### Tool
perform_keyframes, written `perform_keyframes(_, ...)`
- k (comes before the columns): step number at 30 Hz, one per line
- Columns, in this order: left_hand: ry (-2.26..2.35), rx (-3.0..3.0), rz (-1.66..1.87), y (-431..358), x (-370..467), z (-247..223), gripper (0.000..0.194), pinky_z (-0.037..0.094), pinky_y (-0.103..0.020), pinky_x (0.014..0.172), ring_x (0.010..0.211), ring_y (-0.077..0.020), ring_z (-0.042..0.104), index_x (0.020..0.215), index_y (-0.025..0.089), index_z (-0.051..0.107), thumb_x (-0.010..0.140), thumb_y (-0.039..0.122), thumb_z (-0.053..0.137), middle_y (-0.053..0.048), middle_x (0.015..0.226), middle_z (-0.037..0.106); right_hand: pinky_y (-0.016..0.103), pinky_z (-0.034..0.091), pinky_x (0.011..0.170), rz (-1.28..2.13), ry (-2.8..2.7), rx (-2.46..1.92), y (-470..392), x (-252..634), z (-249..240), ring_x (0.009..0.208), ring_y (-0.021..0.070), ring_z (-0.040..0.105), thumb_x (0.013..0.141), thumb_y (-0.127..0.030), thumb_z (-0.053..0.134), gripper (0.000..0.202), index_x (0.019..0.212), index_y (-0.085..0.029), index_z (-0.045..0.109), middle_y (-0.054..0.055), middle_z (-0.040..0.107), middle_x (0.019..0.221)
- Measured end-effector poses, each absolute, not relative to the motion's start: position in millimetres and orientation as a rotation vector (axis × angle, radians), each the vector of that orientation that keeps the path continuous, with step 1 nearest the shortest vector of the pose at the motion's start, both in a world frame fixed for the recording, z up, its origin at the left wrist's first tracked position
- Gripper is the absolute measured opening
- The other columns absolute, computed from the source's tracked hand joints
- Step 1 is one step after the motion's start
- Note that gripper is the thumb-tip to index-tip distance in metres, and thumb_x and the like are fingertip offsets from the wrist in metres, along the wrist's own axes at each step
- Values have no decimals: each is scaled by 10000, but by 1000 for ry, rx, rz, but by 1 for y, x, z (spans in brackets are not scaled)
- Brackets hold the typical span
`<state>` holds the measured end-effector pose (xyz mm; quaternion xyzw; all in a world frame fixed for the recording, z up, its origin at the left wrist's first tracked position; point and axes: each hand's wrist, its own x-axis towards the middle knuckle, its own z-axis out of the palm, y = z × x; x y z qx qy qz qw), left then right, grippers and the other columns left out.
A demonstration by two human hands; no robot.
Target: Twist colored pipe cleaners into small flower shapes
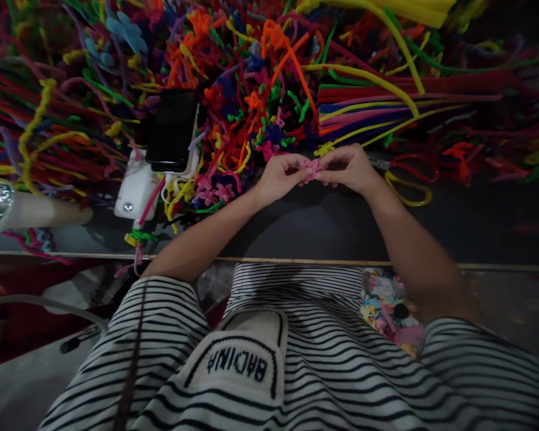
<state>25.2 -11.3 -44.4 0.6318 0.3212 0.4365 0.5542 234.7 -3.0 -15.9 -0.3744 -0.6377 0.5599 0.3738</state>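
Between my two hands, above the dark tabletop, is a small pink pipe-cleaner flower (312, 169). My left hand (282, 177) pinches it from the left with thumb and fingers. From the right, my right hand (347, 170) grips its other side, fingertips closed. Part of the flower is hidden behind the fingers. Just beyond my right hand lies a yellow pipe-cleaner piece (326, 148). Scissors (411, 173) with red and yellow handles rest right of my right wrist. More pink flowers (215, 193) lie left of my left hand.
A heap of colourful pipe cleaners (251, 90) covers the back of the table (296, 230). A black phone (173, 129) lies near a white power bank (135, 188) with a cable. A straight bundle of pipe cleaners (359, 114) is behind my right hand. A pale cone-shaped object (49, 209) lies at left.
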Motion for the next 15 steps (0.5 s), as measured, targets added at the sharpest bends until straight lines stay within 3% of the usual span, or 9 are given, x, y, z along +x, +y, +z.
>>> perform_keyframes(6, 835, 1524, 1033, -13, 27, -47, 491, 536, -223, 620, 639, -85, 637, 874, 170, 727, 817, 645, 834, -18, 742, 706, 222, 442, 394, 1436, -1628, -968, -7, 230, -20, 497, 99, 576, 622, -469, 1005, 434, 764, -207, 689, -13, 680, 626)
perform_keyframes(12, 887, 1663, 1118, -15, 27, -51, 441, 484, -195, 596, 640, -73, 611, 861, 165, 712, 834, 588, 833, -2, 752, 701, 190, 415, 369, 1448, -1616, -1001, -6, 229, -17, 481, 85, 584, 659, -597, 956, 493, 782, -211, 673, -33, 672, 618)
perform_keyframes(15, 923, 1690, 1138, -13, 26, -49, 424, 495, -193, 624, 667, -78, 629, 893, 163, 725, 881, 583, 782, -11, 788, 725, 176, 402, 370, 1386, -1595, -1058, -7, 227, -17, 479, 73, 577, 699, -584, 942, 481, 769, -204, 656, -25, 666, 620)
